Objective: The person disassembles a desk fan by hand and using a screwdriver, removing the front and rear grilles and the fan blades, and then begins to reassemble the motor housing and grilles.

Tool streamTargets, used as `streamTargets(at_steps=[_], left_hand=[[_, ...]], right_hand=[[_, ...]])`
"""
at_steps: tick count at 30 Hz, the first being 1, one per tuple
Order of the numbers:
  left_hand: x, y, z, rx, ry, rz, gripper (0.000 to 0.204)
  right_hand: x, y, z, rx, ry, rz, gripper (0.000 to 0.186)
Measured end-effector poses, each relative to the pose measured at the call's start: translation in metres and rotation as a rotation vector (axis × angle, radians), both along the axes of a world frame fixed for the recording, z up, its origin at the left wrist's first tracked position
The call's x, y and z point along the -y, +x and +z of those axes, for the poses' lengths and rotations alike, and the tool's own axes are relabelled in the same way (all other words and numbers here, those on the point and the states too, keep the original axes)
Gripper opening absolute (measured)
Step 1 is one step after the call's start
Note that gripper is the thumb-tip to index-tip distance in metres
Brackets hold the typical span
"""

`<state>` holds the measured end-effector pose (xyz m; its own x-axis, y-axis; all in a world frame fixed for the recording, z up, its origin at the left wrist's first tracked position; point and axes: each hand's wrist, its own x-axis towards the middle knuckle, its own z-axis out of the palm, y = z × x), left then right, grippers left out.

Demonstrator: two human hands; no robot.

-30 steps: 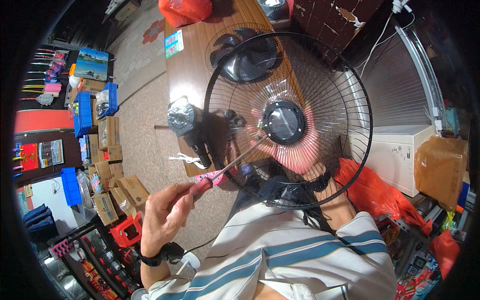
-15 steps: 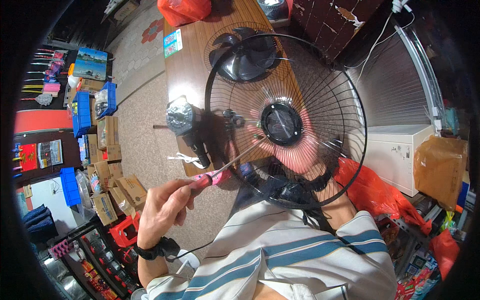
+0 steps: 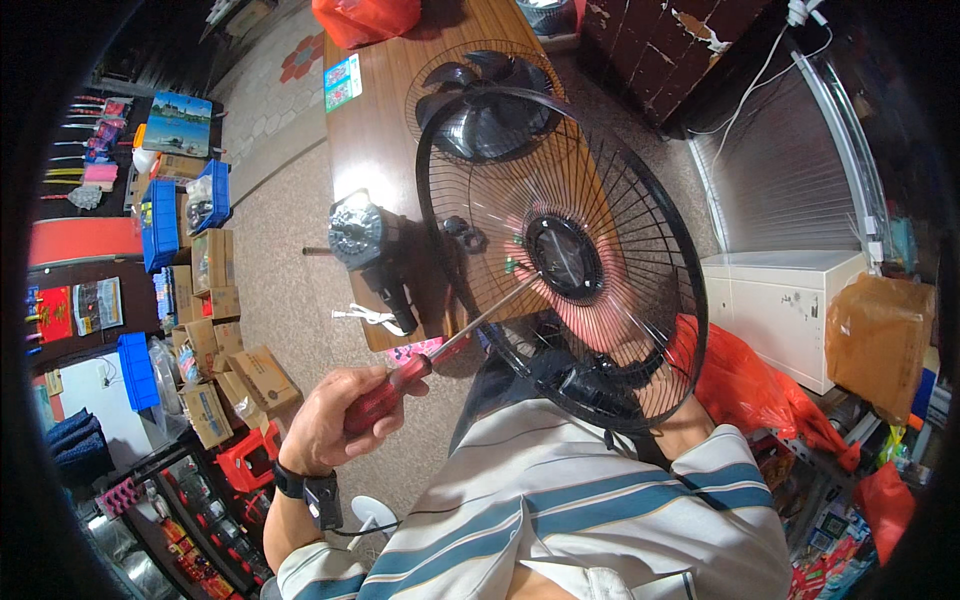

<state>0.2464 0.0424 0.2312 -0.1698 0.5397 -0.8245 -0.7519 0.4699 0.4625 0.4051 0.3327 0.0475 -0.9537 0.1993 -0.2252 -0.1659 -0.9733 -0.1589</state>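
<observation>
The left hand (image 3: pixel 340 410) was closed around the red handle of a screwdriver (image 3: pixel 413 371), at eight o'clock from the middle of a round black fan cover (image 3: pixel 565 258). The thin shaft slanted up towards two o'clock, its tip at the eight o'clock edge of the cover's round middle; I cannot tell whether it touched. The cover stood tilted in front of the person, overlapping the table (image 3: pixel 370 130). Behind its wires was the right hand (image 3: pixel 600 315); I cannot tell whether its fingers gripped them. From the cover's middle, dark fan blades (image 3: pixel 500 125) lay at eleven o'clock on the table, a fan motor (image 3: pixel 357 232) at nine, and a white cabinet (image 3: pixel 775 305) stood at three.
</observation>
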Motion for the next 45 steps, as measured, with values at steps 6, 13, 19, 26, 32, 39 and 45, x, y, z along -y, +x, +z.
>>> streamTargets(at_steps=[6, 13, 19, 26, 32, 39, 45], left_hand=[[0.003, 0.000, -0.006, 0.091, -0.006, 0.065, 0.054], [0.001, 0.008, 0.003, -0.171, -0.117, -0.092, 0.051], [-0.004, 0.002, 0.008, -0.248, -0.098, -0.182, 0.051], [-0.009, 0.003, 0.017, -0.599, -0.151, -0.482, 0.046], [-0.019, 0.005, 0.023, -0.884, -0.055, -0.648, 0.042], [-0.028, 0.011, 0.039, -1.082, -0.079, -0.808, 0.030], [-0.033, -0.006, 0.082, -0.655, -0.257, -0.538, 0.051]], right_hand=[[0.002, 0.004, -0.006, 0.011, -0.048, -0.017, 0.097], [0.000, 0.001, -0.003, -0.065, 0.109, 0.020, 0.102], [0.002, 0.000, 0.000, -0.017, 0.116, 0.044, 0.100], [-0.001, 0.001, 0.005, -0.051, -0.112, 0.050, 0.072], [-0.001, 0.004, -0.001, -0.098, -0.188, 0.054, 0.071], [0.007, 0.001, -0.012, -0.100, -0.329, 0.023, 0.075], [0.013, 0.000, 0.001, -0.084, -0.591, 0.105, 0.085]])
